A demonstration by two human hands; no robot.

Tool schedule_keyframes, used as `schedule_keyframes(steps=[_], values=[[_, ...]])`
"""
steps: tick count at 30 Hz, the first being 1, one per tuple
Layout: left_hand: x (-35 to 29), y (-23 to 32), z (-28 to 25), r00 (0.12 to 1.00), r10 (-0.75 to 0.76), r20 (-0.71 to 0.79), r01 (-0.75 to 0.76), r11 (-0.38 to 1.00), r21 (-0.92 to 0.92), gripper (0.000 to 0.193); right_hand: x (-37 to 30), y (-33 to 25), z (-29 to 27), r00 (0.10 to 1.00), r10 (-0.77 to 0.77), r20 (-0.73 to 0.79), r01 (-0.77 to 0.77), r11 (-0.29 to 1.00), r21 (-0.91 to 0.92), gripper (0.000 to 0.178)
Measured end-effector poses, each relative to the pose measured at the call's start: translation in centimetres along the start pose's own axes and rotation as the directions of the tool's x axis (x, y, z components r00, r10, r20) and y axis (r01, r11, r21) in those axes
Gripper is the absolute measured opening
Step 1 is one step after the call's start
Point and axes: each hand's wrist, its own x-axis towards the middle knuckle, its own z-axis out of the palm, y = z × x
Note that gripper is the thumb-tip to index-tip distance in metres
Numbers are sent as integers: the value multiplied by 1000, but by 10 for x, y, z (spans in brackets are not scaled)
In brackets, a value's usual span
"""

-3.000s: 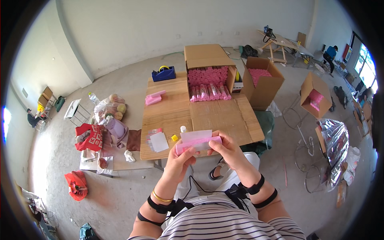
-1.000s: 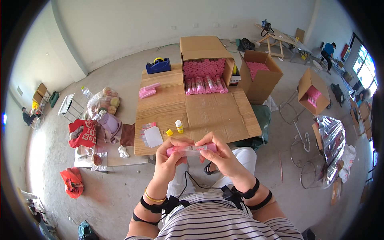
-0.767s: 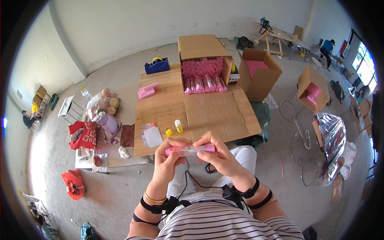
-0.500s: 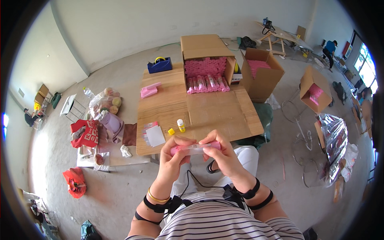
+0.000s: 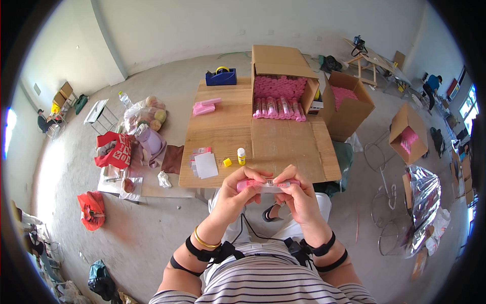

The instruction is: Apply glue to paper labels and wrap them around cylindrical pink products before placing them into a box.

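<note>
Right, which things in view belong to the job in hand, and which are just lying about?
Likely belonging: pink roll, held in left hand and right hand; yellow-and-white tube; yellow cap; white paper; tabletop carton of pink rolls.

Likely just lying about: orange-red bag; clear bag of round items; clear bottle.

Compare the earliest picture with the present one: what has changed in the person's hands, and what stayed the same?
The pale strip that stood up behind the pink tube now lies down against it. Left hand and right hand both keep hold of the tube. The glue stick, its yellow cap and the open carton stayed put on the table.
</note>
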Motion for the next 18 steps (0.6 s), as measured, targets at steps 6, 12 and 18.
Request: schedule_keyframes(steps=[6,12,18], values=[[-1,2,-5,985,89,149,-88,996,-10,7,-1,-7,3,999,-21,35,22,999,-33,11],[-3,6,-4,970,128,207,-131,991,1,13,-3,-13,5,999,7,32,-7,1000,-28,13],[-4,8,-1,973,118,200,-119,993,-7,13,-4,-12,3,998,46,54,-48,998,32,15]])
